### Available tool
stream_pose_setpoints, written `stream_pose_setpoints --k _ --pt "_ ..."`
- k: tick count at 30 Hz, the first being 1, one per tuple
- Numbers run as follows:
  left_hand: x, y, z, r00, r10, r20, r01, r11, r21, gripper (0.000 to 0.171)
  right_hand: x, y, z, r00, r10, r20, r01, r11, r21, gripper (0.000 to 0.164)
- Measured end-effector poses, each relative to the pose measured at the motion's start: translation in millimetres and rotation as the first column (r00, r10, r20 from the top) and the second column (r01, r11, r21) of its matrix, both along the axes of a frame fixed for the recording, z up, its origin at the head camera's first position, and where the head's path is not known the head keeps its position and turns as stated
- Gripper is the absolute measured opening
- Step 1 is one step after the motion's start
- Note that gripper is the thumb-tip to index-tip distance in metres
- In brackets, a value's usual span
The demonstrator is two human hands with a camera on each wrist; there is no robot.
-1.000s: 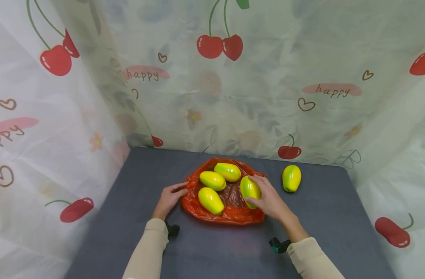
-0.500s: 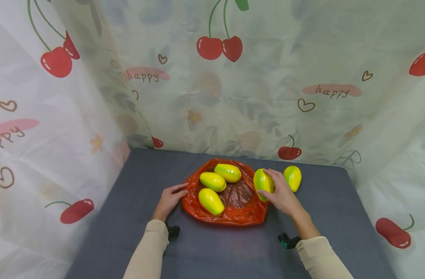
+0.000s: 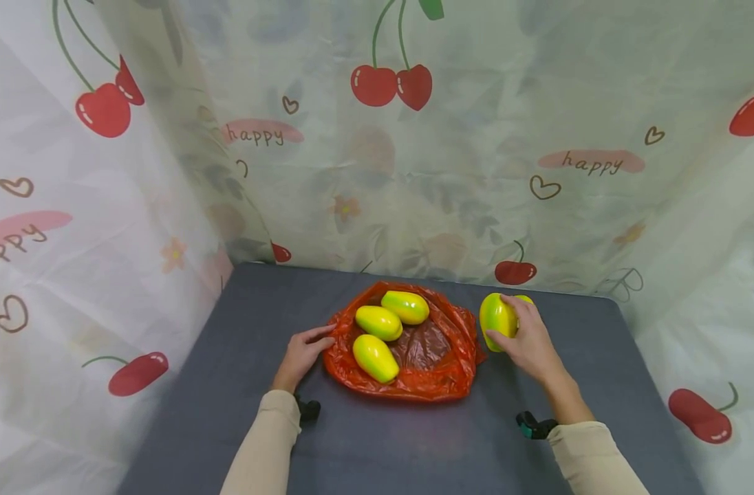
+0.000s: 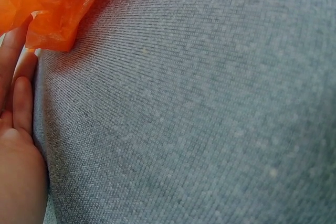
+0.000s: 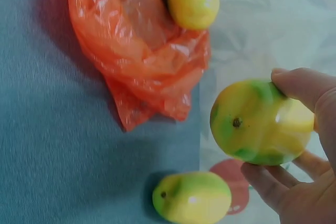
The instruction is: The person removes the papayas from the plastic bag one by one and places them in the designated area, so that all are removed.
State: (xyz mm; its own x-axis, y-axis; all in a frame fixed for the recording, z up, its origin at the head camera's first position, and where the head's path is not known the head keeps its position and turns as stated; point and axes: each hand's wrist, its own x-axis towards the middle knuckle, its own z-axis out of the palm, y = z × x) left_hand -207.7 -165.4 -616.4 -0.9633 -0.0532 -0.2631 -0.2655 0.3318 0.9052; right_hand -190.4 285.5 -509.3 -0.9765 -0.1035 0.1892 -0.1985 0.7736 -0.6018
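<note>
A red-orange plastic bag (image 3: 414, 392) lies spread on the grey table with its mouth facing up. In it rest several yellow-green papayas, one of them a papaya (image 3: 375, 359) near the front. My left hand (image 3: 300, 357) pinches the bag's left rim between thumb and fingers. To the right of the bag, my right hand (image 3: 532, 344) grips another papaya (image 5: 257, 121) from the side, thumb and fingers around it. Behind that hand a further papaya (image 5: 194, 198) sits on the table, mostly hidden in the head view.
The grey table (image 3: 241, 440) runs back to a white curtain (image 3: 451, 172) printed with cherries. Curtain also hangs on the left and right sides. A small black device (image 3: 309, 411) is worn at the left wrist.
My right hand has carried its papaya out from over the bag to the right, close to the papaya on the table. The left hand has stayed at the bag's rim.
</note>
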Motion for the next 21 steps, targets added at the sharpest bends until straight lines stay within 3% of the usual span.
stream_pose_setpoints --k 21 --pt "-0.2 -1 0.7 1.000 -0.006 0.001 0.006 1.000 0.018 0.039 -0.7 54 8.7 0.980 -0.196 -0.027 0.197 0.980 0.023 0.072"
